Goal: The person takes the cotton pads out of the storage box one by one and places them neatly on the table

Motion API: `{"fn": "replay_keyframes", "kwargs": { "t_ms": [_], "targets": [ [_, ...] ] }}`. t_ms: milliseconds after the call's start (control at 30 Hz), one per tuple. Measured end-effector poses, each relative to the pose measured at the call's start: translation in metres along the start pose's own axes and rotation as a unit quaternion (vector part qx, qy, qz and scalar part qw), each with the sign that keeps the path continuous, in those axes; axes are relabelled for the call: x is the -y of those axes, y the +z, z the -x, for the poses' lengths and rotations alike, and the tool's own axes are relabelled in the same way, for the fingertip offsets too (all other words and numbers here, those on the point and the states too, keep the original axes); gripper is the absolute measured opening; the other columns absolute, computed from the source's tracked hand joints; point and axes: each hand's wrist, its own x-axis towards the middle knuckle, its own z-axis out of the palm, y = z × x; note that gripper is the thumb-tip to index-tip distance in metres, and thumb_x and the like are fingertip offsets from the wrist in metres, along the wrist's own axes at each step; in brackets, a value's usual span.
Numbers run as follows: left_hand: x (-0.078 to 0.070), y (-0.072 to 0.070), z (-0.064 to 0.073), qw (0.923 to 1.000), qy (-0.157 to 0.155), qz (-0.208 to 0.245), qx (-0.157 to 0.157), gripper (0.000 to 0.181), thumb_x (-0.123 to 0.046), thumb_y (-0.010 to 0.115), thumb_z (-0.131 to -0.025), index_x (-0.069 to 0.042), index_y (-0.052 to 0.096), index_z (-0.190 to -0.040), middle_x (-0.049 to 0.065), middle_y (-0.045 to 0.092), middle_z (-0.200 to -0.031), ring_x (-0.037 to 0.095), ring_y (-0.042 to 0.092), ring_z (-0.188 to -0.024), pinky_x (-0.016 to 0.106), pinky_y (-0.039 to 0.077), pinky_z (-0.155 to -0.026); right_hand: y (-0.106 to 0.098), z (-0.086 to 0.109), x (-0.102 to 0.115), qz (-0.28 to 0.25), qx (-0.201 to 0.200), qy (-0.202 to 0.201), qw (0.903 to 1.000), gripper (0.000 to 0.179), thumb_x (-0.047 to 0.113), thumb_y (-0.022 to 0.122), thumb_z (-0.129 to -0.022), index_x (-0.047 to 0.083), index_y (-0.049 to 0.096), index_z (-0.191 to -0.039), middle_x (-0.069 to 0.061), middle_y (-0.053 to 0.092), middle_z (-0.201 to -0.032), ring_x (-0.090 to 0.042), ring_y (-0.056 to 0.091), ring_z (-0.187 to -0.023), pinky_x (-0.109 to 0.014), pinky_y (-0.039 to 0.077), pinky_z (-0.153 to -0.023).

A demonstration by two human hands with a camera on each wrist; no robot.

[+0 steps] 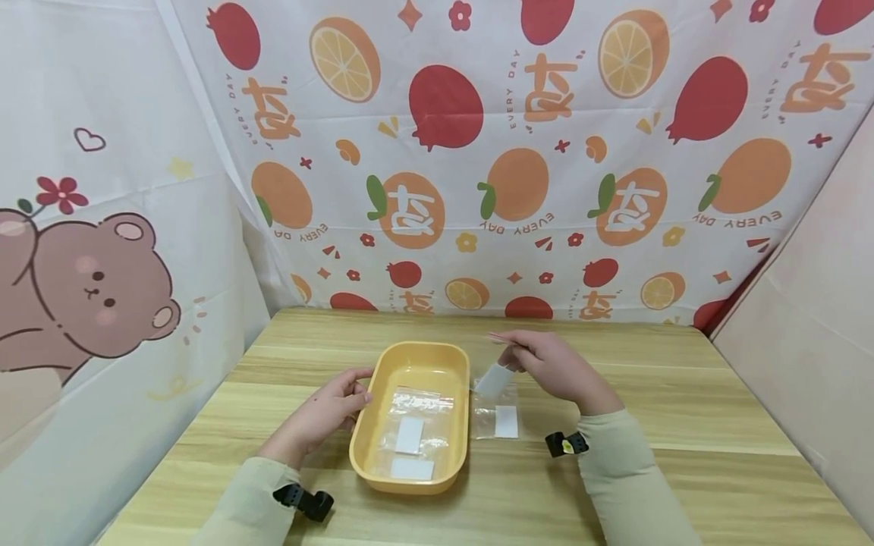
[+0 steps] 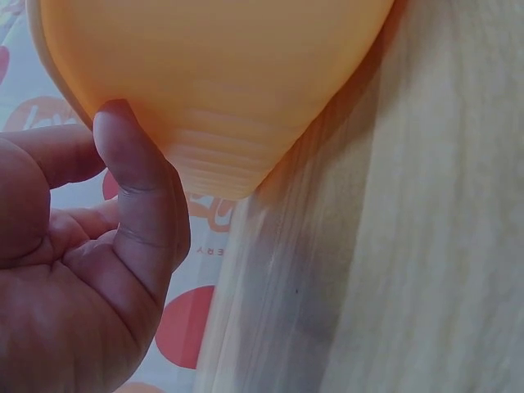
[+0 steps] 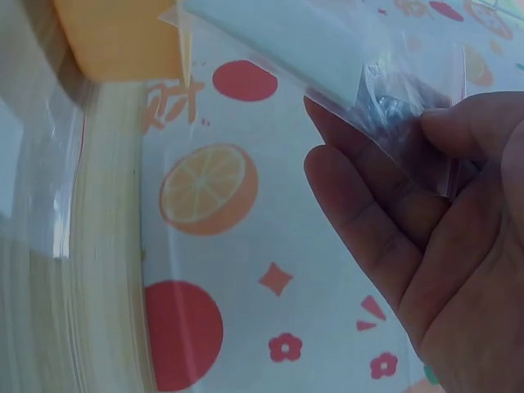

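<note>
A yellow plastic tray (image 1: 410,350) stands on the wooden table. My left hand (image 1: 336,402) grips its left rim, thumb on the inner side, as the left wrist view also shows. Inside the tray lie clear zip bags (image 1: 423,402) with white rectangular pieces (image 1: 409,435) in them. To the right of the tray, my right hand (image 1: 546,362) pinches the top of another clear zip bag (image 3: 385,106), holding it above the table. A white rectangular piece (image 3: 286,41) shows inside that bag. Below it, another zip bag (image 1: 486,425) with a white piece lies flat against the tray's right side.
The wooden table (image 1: 649,470) extends around the tray on all sides. Behind it hangs a fruit-printed cloth (image 1: 560,152); a bear-printed cloth (image 1: 102,288) hangs at the left. Black bands (image 1: 303,502) with small devices are on both sleeves.
</note>
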Motion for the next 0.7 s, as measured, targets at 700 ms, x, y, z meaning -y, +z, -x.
{"fn": "replay_keyframes", "kwargs": {
  "t_ms": [700],
  "targets": [
    [0.000,0.000,-0.001,1.0000,-0.005,-0.005,-0.003,0.056,-0.015,0.056,-0.104,-0.003,0.035,-0.154,0.017,0.054,-0.106,0.026,0.060,-0.082,0.038,0.054,-0.064,-0.043,0.027,-0.044,-0.033,0.034,0.100,0.9939,0.026,0.011,0.051,-0.106,0.009,0.070,-0.124,-0.004,0.069,-0.091,-0.021,0.066,-0.082,-0.036,0.058,-0.075]
  ]
}}
